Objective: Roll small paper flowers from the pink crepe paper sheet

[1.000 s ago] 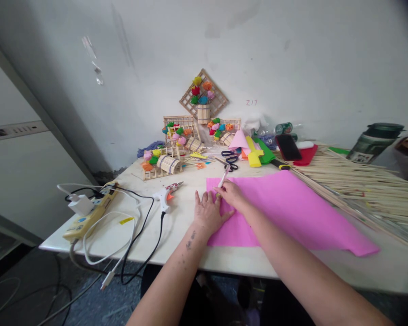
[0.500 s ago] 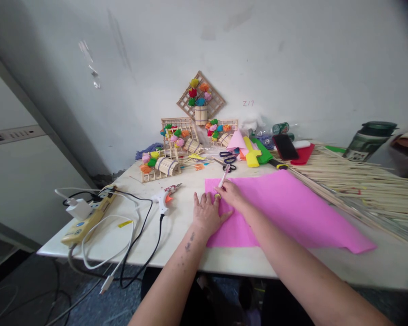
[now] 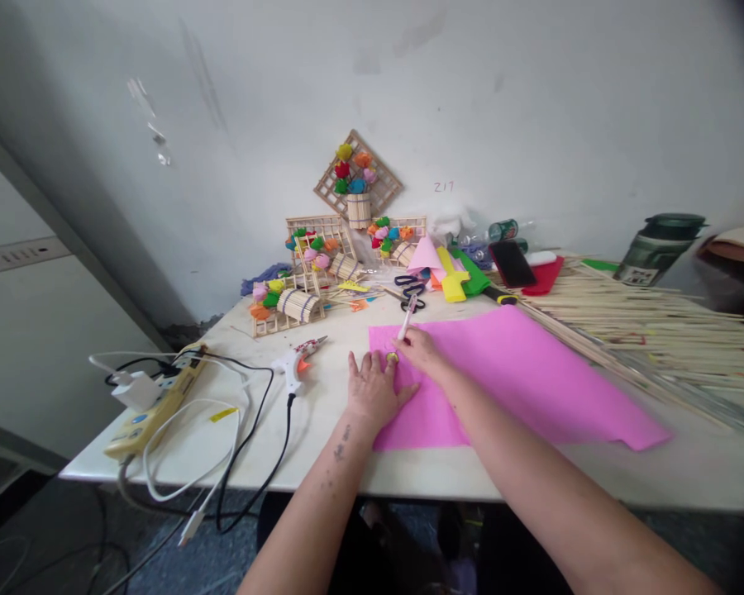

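Note:
A large sheet of pink felt or crepe-like material (image 3: 508,388) lies over the table in front of me. My left hand (image 3: 373,388) rests flat near its left edge, fingers spread. Under or beside its index fingertip sits a small round yellowish piece (image 3: 392,358), too small to name. My right hand (image 3: 418,349) is closed around a white pen (image 3: 407,321), its tip down on the pink sheet just beside the round piece. Black-handled scissors (image 3: 411,289) lie just beyond the pen.
A white glue gun (image 3: 294,368) lies to the left, its cord running toward a power strip (image 3: 155,405). Stick lattices with coloured flowers (image 3: 358,182) stand at the back. On the right are thin wooden sticks (image 3: 645,314), a phone (image 3: 512,264) and a dark green bottle (image 3: 657,249).
The view has shifted slightly, so everything sits a little further left. The right hand with the pen has moved slightly around the round piece; the left hand stays in place.

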A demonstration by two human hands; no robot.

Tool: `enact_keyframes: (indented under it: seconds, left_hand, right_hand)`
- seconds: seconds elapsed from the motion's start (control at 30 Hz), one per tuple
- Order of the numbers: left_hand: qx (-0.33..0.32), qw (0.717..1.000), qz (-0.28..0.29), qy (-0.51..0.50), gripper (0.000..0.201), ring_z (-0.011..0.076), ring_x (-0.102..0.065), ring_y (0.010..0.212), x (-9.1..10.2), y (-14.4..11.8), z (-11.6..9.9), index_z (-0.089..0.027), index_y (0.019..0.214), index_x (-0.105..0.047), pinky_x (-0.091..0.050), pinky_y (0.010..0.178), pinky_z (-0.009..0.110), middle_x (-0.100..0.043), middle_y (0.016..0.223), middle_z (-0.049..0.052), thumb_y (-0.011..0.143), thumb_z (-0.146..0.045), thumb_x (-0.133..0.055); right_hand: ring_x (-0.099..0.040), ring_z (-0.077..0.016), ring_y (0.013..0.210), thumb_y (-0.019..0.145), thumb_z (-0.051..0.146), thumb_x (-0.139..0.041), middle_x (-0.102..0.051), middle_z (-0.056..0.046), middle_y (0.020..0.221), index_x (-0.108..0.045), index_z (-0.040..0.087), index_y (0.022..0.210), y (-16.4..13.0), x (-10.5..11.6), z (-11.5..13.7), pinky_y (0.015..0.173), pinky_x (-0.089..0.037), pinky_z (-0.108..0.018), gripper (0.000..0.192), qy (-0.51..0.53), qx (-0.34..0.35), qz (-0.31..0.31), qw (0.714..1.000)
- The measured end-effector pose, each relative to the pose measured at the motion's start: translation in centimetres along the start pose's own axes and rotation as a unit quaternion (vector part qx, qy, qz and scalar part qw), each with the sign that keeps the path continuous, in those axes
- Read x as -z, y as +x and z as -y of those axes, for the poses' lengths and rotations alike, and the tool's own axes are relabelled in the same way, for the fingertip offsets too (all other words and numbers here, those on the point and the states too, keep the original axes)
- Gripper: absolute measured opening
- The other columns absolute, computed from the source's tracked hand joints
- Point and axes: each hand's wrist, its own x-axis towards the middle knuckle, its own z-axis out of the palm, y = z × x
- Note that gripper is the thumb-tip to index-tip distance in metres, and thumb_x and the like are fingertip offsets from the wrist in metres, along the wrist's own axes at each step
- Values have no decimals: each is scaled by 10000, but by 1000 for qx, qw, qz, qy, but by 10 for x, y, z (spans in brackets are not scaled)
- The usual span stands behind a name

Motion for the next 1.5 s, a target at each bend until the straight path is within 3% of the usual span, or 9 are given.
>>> enact_keyframes:
  seconds: [0.27, 0.8, 1.5]
  left_hand:
    - [-4, 1000, 3, 6, 702, 294, -339, 1187, 3, 1, 0, -192, 1260, -406, -88, 1006, 569, -439, 1260, 135, 786, -654, -174]
    - [-8, 1000, 4, 16, 702, 284, -306, 1219, 2, -1, 1, -201, 1278, -383, -80, 1020, 542, -411, 1301, 127, 789, -655, -164]
    - [-6, 1000, 7, 15, 692, 283, -308, 1218, 1, -1, 1, -208, 1274, -383, -85, 1018, 543, -411, 1300, 124, 789, -653, -170]
  right_hand:
    - [-515, -119, 644, 705, 207, -576, -570, -27, 674, -576, 143, 605, -1, 5, -1, 632, -399, -223, 118, 4, 18, -5, 1000]
    - [-561, -132, 704, 736, 293, -571, -624, -46, 765, -643, 163, 716, -5, 11, 3, 659, -412, -225, 150, -13, -9, 28, 999]
    - [-529, -118, 672, 726, 293, -578, -589, -27, 727, -613, 160, 654, -5, 11, 3, 639, -394, -218, 155, -19, -15, 27, 999]
